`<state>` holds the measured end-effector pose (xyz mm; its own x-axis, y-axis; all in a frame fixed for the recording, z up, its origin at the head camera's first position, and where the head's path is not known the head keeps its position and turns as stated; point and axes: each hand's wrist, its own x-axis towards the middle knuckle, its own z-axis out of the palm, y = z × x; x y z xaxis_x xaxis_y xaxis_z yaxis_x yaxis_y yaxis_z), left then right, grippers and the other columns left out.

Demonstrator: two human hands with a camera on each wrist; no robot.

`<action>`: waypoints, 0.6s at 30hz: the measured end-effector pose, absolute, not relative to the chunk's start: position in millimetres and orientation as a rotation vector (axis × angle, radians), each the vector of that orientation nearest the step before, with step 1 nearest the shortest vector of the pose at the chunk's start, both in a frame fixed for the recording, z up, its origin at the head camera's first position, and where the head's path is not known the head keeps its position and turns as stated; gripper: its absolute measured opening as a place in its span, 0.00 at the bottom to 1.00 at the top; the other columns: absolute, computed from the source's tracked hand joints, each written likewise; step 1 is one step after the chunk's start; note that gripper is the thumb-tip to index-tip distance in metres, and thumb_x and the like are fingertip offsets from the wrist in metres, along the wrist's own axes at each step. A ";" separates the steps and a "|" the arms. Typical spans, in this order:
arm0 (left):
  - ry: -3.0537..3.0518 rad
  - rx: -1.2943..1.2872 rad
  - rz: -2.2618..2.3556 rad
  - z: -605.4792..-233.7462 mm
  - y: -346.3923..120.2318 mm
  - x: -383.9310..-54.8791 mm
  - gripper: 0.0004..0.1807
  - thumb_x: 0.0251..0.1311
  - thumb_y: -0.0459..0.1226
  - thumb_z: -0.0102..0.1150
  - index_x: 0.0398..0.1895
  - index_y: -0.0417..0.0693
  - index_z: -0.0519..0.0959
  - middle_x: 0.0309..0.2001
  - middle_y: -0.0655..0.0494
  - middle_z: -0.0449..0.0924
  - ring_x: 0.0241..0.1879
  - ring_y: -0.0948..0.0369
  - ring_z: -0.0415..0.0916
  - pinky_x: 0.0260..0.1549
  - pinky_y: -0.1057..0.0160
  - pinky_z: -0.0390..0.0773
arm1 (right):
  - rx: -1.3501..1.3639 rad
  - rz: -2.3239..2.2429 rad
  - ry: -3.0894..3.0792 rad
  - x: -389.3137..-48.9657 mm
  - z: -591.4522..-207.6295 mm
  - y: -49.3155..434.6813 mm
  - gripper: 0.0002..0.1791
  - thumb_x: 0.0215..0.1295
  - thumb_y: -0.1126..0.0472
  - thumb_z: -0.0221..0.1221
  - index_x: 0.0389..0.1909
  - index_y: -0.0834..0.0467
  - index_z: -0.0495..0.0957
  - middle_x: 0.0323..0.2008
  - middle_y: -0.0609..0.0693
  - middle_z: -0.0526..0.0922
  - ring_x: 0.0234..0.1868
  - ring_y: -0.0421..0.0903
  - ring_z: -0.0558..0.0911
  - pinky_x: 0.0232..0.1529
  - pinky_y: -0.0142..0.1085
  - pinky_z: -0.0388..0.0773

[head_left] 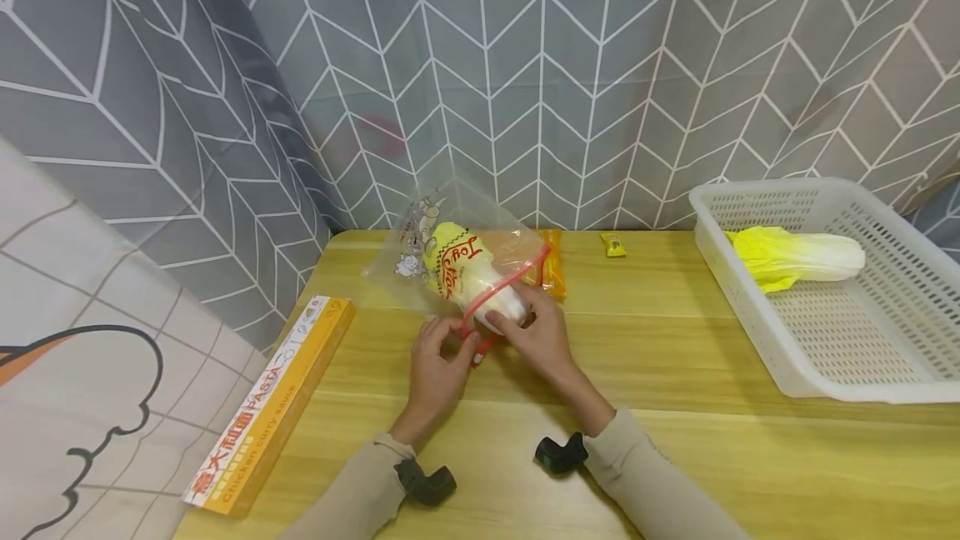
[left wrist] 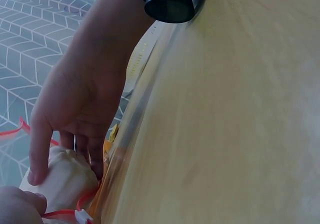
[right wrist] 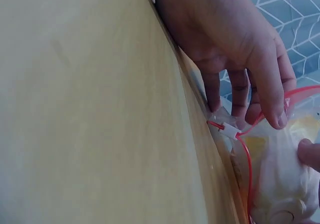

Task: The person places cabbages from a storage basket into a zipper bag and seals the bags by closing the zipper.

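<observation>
A clear zip bag [head_left: 408, 261] with a red seal and printed cartoon figures lies slanted on the table. Inside it is a toy-like napa cabbage [head_left: 502, 304], yellow-green leaves toward the bag's bottom, white base at the mouth. My left hand [head_left: 437, 369] pinches the bag's red edge between thumb and fingers; the white slider [right wrist: 230, 131] shows beside those fingers in the right wrist view. My right hand [head_left: 542, 332] grips the cabbage's white base [left wrist: 65, 176] at the bag's opening, thumb on top and fingers round the far side. The leaves are partly hidden by the bag's print.
An orange packet [head_left: 553, 269] lies behind the bag, with a small yellow packet [head_left: 612, 245] to its right. On the right stands a white perforated basket [head_left: 757, 340] holding a cabbage leaf [head_left: 802, 257]. A long pasta box [head_left: 273, 407] lies along the table's left edge.
</observation>
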<state>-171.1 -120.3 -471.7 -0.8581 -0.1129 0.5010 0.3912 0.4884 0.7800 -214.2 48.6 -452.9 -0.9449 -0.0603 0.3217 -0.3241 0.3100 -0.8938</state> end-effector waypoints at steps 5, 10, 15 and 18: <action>-2.240 -0.220 -1.376 -471.4 -120.3 -171.9 0.04 0.59 0.35 0.71 0.33 0.48 0.83 0.35 0.57 0.84 0.39 0.55 0.76 0.41 0.60 0.72 | 0.429 1.734 -2.370 -215.2 -454.5 51.4 0.37 0.55 0.60 0.75 0.66 0.62 0.74 0.54 0.60 0.82 0.45 0.51 0.77 0.42 0.32 0.75; -2.225 -0.218 -1.399 -471.6 -120.9 -171.6 0.04 0.60 0.34 0.70 0.34 0.48 0.83 0.35 0.57 0.84 0.38 0.55 0.75 0.40 0.61 0.72 | 0.450 1.783 -2.339 -214.8 -455.3 52.4 0.37 0.55 0.62 0.75 0.67 0.60 0.75 0.58 0.59 0.82 0.47 0.52 0.80 0.48 0.38 0.81; -2.225 -0.215 -1.402 -471.6 -120.7 -170.7 0.04 0.60 0.34 0.70 0.34 0.49 0.83 0.35 0.58 0.84 0.37 0.54 0.75 0.39 0.62 0.72 | 0.399 1.879 -2.230 -215.7 -457.0 52.4 0.32 0.55 0.66 0.74 0.63 0.60 0.78 0.57 0.60 0.83 0.45 0.53 0.84 0.48 0.42 0.86; -2.237 -0.209 -1.402 -470.7 -119.9 -170.2 0.04 0.60 0.34 0.70 0.34 0.49 0.83 0.34 0.59 0.84 0.37 0.55 0.75 0.39 0.62 0.71 | 0.364 1.929 -2.181 -215.7 -456.3 51.7 0.29 0.57 0.66 0.73 0.61 0.62 0.79 0.54 0.62 0.85 0.44 0.50 0.85 0.47 0.36 0.85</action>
